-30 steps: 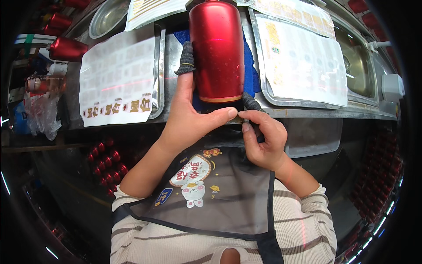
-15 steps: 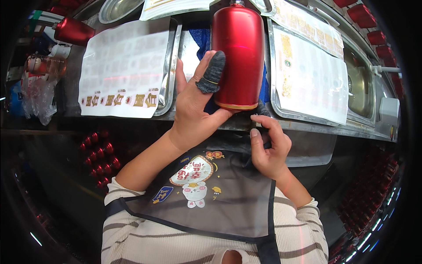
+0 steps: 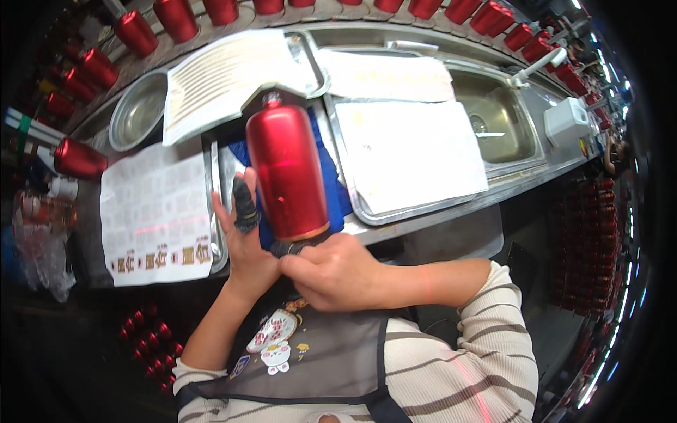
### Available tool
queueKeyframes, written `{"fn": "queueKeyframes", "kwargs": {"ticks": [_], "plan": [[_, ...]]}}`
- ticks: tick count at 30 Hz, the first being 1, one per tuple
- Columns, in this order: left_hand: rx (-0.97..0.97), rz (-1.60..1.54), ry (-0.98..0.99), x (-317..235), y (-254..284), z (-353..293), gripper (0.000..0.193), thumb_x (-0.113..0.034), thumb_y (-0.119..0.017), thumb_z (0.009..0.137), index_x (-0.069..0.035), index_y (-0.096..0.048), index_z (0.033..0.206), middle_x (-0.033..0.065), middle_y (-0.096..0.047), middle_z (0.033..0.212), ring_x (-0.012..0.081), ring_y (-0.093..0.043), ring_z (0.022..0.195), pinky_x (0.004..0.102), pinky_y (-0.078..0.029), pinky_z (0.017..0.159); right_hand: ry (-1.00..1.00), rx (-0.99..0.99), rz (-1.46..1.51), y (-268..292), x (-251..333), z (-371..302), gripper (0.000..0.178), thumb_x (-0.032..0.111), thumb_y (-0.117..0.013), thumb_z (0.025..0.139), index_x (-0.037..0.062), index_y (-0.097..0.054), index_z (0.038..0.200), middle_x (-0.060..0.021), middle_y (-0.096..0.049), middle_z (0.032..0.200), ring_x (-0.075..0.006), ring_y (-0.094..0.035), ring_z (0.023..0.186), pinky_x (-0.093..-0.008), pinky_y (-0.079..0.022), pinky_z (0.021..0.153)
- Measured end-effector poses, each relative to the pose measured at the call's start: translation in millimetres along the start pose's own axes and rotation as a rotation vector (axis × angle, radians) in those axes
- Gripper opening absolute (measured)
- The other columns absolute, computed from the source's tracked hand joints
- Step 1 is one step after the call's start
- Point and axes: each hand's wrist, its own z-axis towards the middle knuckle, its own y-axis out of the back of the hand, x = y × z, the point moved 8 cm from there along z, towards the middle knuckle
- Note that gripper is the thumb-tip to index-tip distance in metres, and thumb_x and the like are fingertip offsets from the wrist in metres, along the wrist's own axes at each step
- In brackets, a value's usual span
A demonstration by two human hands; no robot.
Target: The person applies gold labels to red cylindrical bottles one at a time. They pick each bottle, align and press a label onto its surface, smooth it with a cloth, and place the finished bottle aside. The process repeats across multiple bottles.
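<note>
A red metallic bottle (image 3: 288, 166) with a gold band at its base lies on a blue cloth (image 3: 329, 166), neck pointing away from me. My left hand (image 3: 248, 254) is beside the base, fingers stretched out and apart; one finger wears a dark grey fabric cover (image 3: 245, 204). At the base, my right hand (image 3: 337, 271) is closed and meets the left hand near its thumb. A bit of dark grey fabric (image 3: 285, 248) shows between the hands and the bottle. What the right fingers pinch, if anything, is hidden, as is most of the left thumb.
Sheets of gold and red decals (image 3: 156, 218) lie on the left tray. White sheets (image 3: 416, 151) cover the right tray, beside a sink (image 3: 522, 144). A metal bowl (image 3: 137, 116), a striped sheet (image 3: 226, 74) and a row of red bottles (image 3: 176, 17) stand farther back.
My head view has swung, so the bottle appears lower and farther left. My right hand has moved left from beside the bottle's base to my left thumb, and its fingers have closed.
</note>
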Motion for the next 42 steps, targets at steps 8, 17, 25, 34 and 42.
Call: {"fn": "queueKeyframes", "kwargs": {"ticks": [8,17,25,34,42], "plan": [[-0.001,-0.25,0.095,-13.1,16.8,19.4,0.1,-0.038,-0.084,0.075,0.003,-0.033,0.15,0.0248,-0.03,0.158,0.0345,-0.028,0.148,0.0603,-0.005,0.118,-0.377,-0.385,0.073,95.1,-72.7,-3.8,0.013,0.007,-0.071,0.084,0.0053,-0.073,0.096,-0.0064,-0.067,0.075,-0.0104,-0.049,0.051,-0.0258,-0.038,0.048],[0.118,-0.595,0.359,10.3,-1.1,0.4,0.116,-0.035,-0.09,0.069,0.005,-0.02,0.153,0.0247,-0.04,0.152,0.0391,-0.04,0.14,0.0548,-0.012,0.119,-0.82,-0.191,-0.561,153.5,-337.6,43.4,0.042,0.03,-0.075,0.079,0.0133,-0.07,0.116,-0.0146,-0.063,0.107,-0.0342,-0.064,0.1,-0.0437,-0.051,0.086],[0.038,-0.514,0.218,6.6,8.4,11.1,0.125,-0.044,-0.09,0.068,0.003,-0.013,0.155,0.0222,-0.046,0.148,0.0359,-0.048,0.135,0.0601,-0.01,0.118,-0.805,-0.049,-0.439,165.5,-409.8,73.4,0.039,0.034,-0.081,0.068,0.0122,-0.078,0.099,-0.014,-0.069,0.102,-0.0318,-0.066,0.1,-0.0411,-0.051,0.087],[0.031,-0.475,0.141,2.3,14.5,13.4,0.128,-0.039,-0.094,0.064,0.006,-0.015,0.154,0.0234,-0.047,0.145,0.0329,-0.049,0.133,0.0524,-0.014,0.12,-0.812,-0.156,-0.258,157.3,-420.5,69.0,0.03,0.031,-0.075,0.074,0.0086,-0.077,0.094,-0.014,-0.073,0.089,-0.0287,-0.069,0.084,-0.0365,-0.053,0.078],[0.049,-0.422,0.185,-5.1,14.3,17.0,0.074,-0.038,-0.084,0.075,-0.008,-0.057,0.137,0.0228,-0.038,0.153,0.0351,-0.037,0.143,0.0643,-0.005,0.116,-0.461,-0.118,-0.533,170.6,-253.8,77.5,0.02,0.023,-0.072,0.081,0.0051,-0.071,0.091,-0.0149,-0.062,0.087,-0.0346,-0.062,0.08,-0.042,-0.048,0.072]]}}
